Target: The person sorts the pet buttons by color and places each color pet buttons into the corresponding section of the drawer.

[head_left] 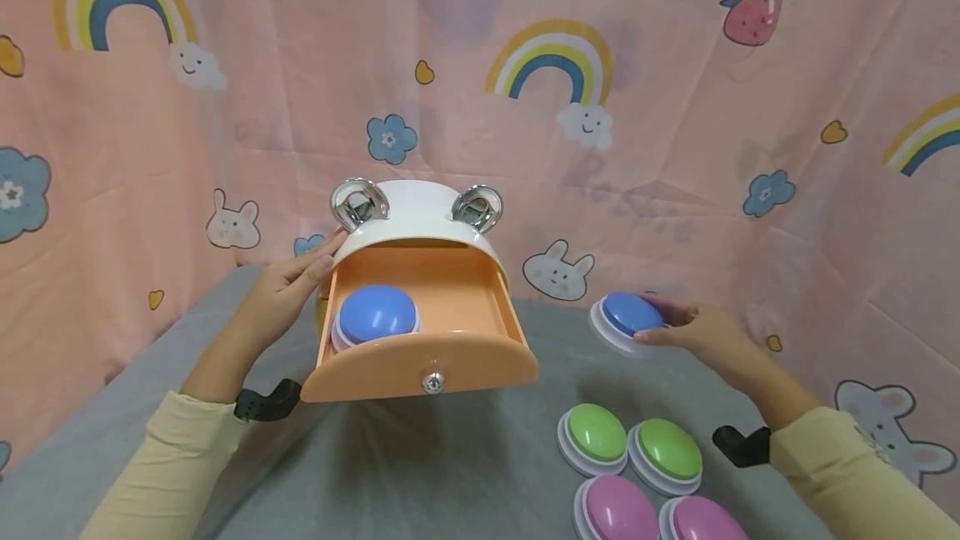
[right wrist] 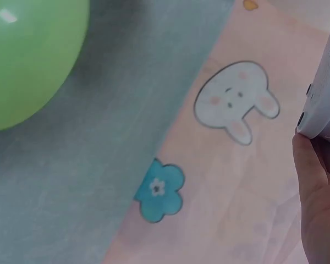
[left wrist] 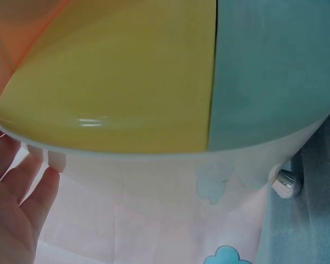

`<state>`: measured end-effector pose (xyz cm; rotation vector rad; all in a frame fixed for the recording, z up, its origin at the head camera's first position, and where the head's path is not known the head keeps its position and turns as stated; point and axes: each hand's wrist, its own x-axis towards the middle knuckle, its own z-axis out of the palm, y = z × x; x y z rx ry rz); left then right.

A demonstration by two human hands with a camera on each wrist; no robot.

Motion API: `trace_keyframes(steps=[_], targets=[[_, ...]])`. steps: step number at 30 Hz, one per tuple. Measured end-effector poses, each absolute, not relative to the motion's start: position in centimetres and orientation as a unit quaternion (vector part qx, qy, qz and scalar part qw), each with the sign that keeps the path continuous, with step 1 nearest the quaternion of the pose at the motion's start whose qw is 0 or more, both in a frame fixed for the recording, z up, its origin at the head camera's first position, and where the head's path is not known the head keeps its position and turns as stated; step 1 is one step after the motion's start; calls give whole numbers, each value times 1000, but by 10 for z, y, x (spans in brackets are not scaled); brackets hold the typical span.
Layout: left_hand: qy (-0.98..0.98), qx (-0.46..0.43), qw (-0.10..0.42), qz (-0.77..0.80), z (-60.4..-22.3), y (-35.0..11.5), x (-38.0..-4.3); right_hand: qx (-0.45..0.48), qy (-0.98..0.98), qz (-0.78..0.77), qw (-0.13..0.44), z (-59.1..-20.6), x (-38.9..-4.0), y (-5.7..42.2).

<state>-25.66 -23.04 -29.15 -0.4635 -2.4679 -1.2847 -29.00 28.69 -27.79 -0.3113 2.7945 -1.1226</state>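
A small white drawer cabinet with two shiny silver ear-like rings on top stands in the head view, its orange drawer pulled out. Inside the drawer's left side lies a blue domed button on a white base. My left hand touches the cabinet's left side with fingers extended; the left wrist view shows its fingertips at the white rim beside a yellow panel. To the right of the drawer, my right hand pinches a second blue button by its edge, above the table. The button's underside shows in the right wrist view.
Two green buttons and two pink buttons lie on the grey cloth at the lower right. A pink patterned curtain hangs behind the table. A silver knob projects from the cabinet in the left wrist view.
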Motion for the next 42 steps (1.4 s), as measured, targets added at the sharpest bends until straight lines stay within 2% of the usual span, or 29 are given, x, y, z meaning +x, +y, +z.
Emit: trace_keyframes(steps=[42], targets=[[-865,-165,168,-444,-292,-231,-256,-181,899,-393,62,-237,-276,214]])
